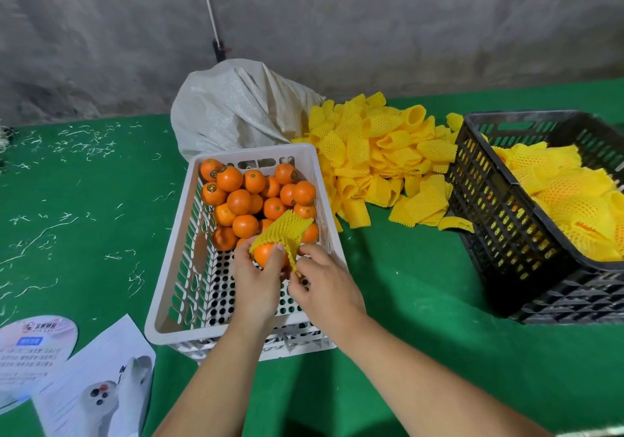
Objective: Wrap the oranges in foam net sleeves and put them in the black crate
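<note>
A crate of oranges point(236, 234) sat in the middle of the tabletop point(405, 284). Behind it stood a sack point(233, 105). A pile of net sleeves point(381, 156) lay to its right, and farther right was another crate point(526, 234) with wrapped oranges point(570, 207) inside. Papers point(77, 376) lay at the near left.

You are standing in a fruit-packing room, a plain work shed. A rough grey wall point(371, 24) backs a green-covered table point(405, 301). On it sit a white crate point(324, 180) of loose oranges point(239, 200), a heap of yellow foam net sleeves point(381, 153), a woven sack point(236, 105) and a black crate point(499, 227).
</note>
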`<state>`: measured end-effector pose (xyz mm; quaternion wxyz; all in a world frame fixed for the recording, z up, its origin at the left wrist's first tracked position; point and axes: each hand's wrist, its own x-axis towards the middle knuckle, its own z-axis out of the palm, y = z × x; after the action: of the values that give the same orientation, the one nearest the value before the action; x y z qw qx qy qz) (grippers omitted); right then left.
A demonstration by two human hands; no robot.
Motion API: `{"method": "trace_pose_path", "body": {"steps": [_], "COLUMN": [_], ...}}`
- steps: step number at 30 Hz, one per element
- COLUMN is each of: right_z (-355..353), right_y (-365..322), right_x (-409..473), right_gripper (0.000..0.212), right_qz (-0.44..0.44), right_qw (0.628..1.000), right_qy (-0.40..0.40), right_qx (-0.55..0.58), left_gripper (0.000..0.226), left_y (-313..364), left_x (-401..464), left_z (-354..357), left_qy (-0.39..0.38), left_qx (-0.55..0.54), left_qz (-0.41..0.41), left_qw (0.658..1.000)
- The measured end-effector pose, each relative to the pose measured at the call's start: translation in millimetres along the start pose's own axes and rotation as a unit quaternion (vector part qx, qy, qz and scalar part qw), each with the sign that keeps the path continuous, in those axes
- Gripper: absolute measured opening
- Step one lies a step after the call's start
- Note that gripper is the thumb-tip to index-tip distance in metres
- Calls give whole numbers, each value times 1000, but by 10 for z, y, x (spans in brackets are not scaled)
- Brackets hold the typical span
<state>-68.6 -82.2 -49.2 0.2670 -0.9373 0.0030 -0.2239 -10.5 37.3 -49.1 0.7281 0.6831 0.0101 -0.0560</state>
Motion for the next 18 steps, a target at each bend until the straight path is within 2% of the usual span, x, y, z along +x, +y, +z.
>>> {"method": "trace_pose_path", "body": {"steps": [1, 4, 5, 7, 9, 13, 16, 18], "right_z": [1, -1, 1, 10, 15, 6, -7, -1], "right_y": [3, 32, 32, 22, 16, 20, -9, -32], "right_x": [5, 34, 44, 62, 56, -2, -30, -60], "right_gripper": [15, 12, 15, 19, 16, 21, 29, 28], "right_qz": [3, 49, 65, 83, 90, 95, 74, 45], "right_qw": [1000, 998, 997, 995, 993, 985, 982, 991], "right_qy": [-7, -17, -10, 11, 21, 67, 94, 77], "right_qx": [-1, 23, 35, 56, 72, 130, 146, 103], "left_gripper": [51, 65, 69, 63, 54, 52, 45, 45], "left_y": [-9, -37, -41, -44, -22, 4, -1, 15], "left_x": [11, 43, 42, 20, -29, -76, -44, -44], "left_z": [-19, -107, -135, -143, -100, -15, 13, 25], "left_qy": [-24, -172, -195, -170, -111, 7, 39, 48], "left_qx": [9, -44, -52, -47, -43, 28, 41, 56], "left_qz": [-4, -40, -36, 5, 43, 57, 62, 65], "left_qw": [1000, 983, 979, 984, 992, 998, 997, 995]}}
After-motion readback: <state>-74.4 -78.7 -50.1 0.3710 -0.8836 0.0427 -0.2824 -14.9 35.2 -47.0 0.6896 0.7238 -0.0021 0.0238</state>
